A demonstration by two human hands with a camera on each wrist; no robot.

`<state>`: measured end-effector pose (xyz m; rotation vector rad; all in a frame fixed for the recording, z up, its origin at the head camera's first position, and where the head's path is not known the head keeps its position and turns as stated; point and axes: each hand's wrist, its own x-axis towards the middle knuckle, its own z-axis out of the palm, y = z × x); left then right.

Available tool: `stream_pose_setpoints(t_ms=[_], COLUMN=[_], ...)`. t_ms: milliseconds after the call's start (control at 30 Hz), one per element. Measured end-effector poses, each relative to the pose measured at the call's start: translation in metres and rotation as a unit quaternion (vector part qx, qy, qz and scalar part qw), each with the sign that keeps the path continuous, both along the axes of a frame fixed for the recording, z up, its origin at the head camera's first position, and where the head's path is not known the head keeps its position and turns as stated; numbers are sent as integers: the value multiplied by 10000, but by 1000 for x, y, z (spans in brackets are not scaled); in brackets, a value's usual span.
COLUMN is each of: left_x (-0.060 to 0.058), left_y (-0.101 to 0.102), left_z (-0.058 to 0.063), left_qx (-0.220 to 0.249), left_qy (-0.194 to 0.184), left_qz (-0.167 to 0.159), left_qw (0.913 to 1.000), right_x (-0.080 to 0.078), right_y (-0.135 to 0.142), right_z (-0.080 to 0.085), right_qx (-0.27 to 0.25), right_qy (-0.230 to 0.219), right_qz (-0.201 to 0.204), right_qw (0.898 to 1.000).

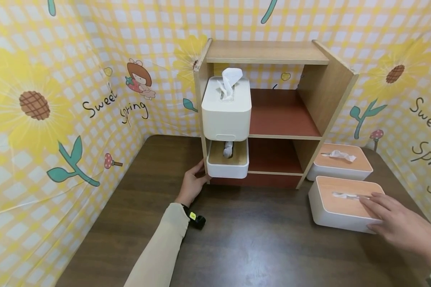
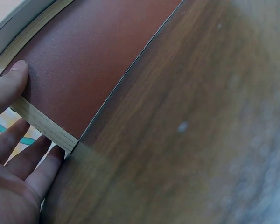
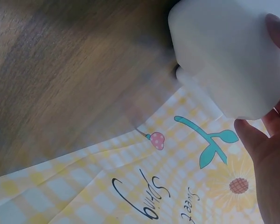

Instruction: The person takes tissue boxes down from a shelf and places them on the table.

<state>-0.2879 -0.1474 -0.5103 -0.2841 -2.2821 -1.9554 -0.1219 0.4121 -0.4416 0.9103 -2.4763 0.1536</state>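
Observation:
A wooden shelf (image 1: 267, 52) with reddish-brown boards stands at the back of the table. My left hand (image 1: 192, 185) grips the lower front corner of its left side panel (image 2: 49, 125), the thumb on the front and the other fingers round the outer side. At the right, my right hand (image 1: 398, 219) holds a white tissue box (image 1: 341, 217) with a light wood lid by its right end. Some of those fingers lie on the lid beside the tuft of tissue. In the right wrist view the box's white wall (image 3: 224, 56) sits between thumb and fingers.
A similar tissue box (image 1: 348, 171) stands behind the held one, beside the shelf. On the shelf's left side, a tall white tissue box (image 1: 226, 123) sits above a low open white box (image 1: 227, 171); both jut forward. A checked yellow cloth (image 1: 165, 20) hangs around the dark wooden table (image 1: 251, 247).

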Motion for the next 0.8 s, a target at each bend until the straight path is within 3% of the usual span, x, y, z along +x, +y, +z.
stream_pose_setpoints(t_ms=[800], left_x=[0], left_y=[1], left_z=[-1], left_qx=[-5], left_qy=[9], left_qz=[20], left_qw=[10000], right_x=[1], right_y=[9], right_z=[-3], right_qx=[-110], right_qy=[-109], right_qz=[-202], right_qw=[9997])
